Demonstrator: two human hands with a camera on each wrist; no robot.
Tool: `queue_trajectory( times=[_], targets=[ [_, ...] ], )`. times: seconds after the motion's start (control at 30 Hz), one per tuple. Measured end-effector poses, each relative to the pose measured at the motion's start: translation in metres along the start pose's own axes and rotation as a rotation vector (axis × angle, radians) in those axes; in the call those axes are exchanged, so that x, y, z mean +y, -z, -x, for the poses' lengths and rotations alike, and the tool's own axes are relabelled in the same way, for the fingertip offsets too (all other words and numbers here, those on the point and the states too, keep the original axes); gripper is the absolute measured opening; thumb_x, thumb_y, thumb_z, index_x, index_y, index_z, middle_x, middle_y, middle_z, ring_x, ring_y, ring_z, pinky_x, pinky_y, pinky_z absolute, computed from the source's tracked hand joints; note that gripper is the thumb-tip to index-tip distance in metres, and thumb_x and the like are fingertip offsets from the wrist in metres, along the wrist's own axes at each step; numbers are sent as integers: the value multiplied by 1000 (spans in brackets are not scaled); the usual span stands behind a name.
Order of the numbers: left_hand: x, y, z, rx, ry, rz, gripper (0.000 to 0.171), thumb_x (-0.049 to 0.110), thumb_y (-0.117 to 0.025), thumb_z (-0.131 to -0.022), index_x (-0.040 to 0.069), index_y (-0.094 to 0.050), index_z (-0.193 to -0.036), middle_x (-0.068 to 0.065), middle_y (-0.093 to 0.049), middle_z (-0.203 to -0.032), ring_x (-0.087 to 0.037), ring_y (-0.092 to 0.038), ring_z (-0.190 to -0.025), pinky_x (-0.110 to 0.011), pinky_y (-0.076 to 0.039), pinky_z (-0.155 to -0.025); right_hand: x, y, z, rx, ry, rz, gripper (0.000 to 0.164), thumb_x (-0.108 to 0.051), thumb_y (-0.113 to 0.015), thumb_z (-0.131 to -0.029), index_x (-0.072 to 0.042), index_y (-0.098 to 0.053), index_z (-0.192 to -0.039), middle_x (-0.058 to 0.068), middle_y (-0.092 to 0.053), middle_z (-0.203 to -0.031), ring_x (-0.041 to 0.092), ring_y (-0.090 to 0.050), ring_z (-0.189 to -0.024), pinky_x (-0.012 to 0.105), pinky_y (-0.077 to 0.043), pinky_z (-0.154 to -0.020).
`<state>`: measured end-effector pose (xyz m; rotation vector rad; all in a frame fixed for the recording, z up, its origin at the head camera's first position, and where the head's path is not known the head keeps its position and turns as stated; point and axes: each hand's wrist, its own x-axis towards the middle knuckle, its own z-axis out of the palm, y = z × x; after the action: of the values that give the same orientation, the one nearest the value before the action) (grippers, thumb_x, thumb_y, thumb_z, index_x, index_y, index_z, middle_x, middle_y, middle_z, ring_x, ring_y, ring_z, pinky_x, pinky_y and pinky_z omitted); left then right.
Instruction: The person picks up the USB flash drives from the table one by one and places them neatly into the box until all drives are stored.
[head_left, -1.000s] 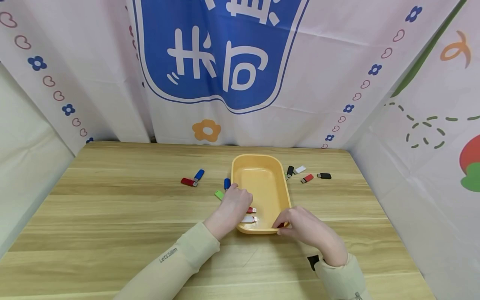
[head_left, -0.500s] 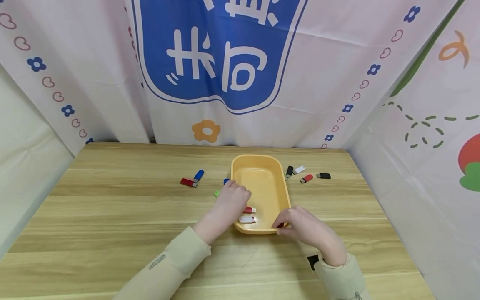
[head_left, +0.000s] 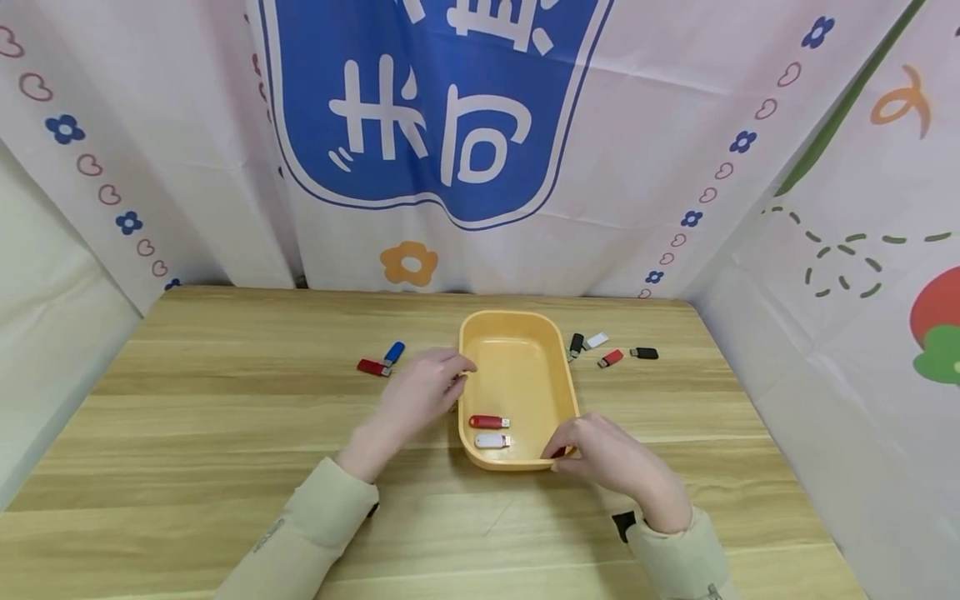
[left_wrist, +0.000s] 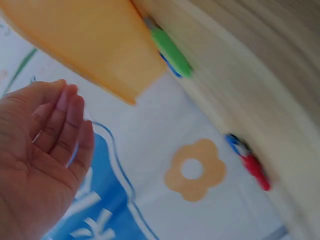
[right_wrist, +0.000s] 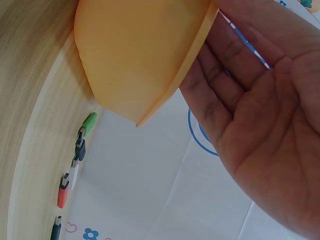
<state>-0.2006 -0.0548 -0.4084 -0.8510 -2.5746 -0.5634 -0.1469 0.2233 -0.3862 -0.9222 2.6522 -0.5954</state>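
Note:
A yellow plastic tray (head_left: pixel 517 392) stands on the table, with a red USB stick (head_left: pixel 489 422) and a white USB stick (head_left: pixel 492 441) lying inside near its front left. My left hand (head_left: pixel 423 387) is at the tray's left rim, fingers relaxed and holding nothing; the left wrist view shows its bare palm. Beside the tray, a green USB stick (left_wrist: pixel 171 52) partly covers a blue one (left_wrist: pixel 171 67); my left hand hides both in the head view. My right hand (head_left: pixel 611 458) pinches the rim at the front right corner. Something dark red (head_left: pixel 559 452) shows beneath its fingers.
Left of the tray lie a blue USB stick (head_left: pixel 394 353) and a dark red one (head_left: pixel 372 367). To its right are a black stick (head_left: pixel 577 344), a white one (head_left: pixel 597 341), a red one (head_left: pixel 611 358) and another black one (head_left: pixel 645 353). A printed curtain (head_left: pixel 337 250) hangs behind the table.
My left hand has moved left, from over the tray's inside to its left rim, uncovering the red and white USB sticks. My right hand has kept its hold on the corner.

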Motion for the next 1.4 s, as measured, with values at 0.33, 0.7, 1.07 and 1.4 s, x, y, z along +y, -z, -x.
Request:
queue_trajectory(
  times=[0.33,0.7,1.07,1.4],
  targets=[
    [-53,25,10,36,218,272,28,8,-68,-92,7,-69,-120,-10,-72,-117,-25,-70,-101,-42,-58,-88,0,1,0,-4,-16,-9,10,-9,-76,-86,-16,-80,-92,-5,-77,-94,4,-68,-86,27,-58,-77],
    [-98,36,24,-108,383,358,42,9,-67,-94,5,-59,-135,-16,-62,-135,-34,-61,-117,-52,-52,-99,1,-1,1,1,8,-14,10,-9,-76,-86,-16,-80,-92,-5,-77,-93,3,-68,-86,26,-58,-77],
    [-120,35,34,-218,434,392,49,6,-68,-93,5,-55,-140,-21,-58,-139,-42,-57,-124,-55,-49,-101,1,1,-1,5,10,-11,10,-8,-76,-85,-14,-80,-92,-4,-77,-93,3,-68,-85,25,-58,-77],
    [-122,35,41,-366,440,284,48,5,-69,-91,1,-56,-138,-25,-57,-138,-47,-54,-126,-61,-44,-104,2,0,0,0,7,-16,10,-9,-77,-85,-15,-80,-93,-4,-77,-94,3,-68,-85,25,-58,-76]
  ],
)
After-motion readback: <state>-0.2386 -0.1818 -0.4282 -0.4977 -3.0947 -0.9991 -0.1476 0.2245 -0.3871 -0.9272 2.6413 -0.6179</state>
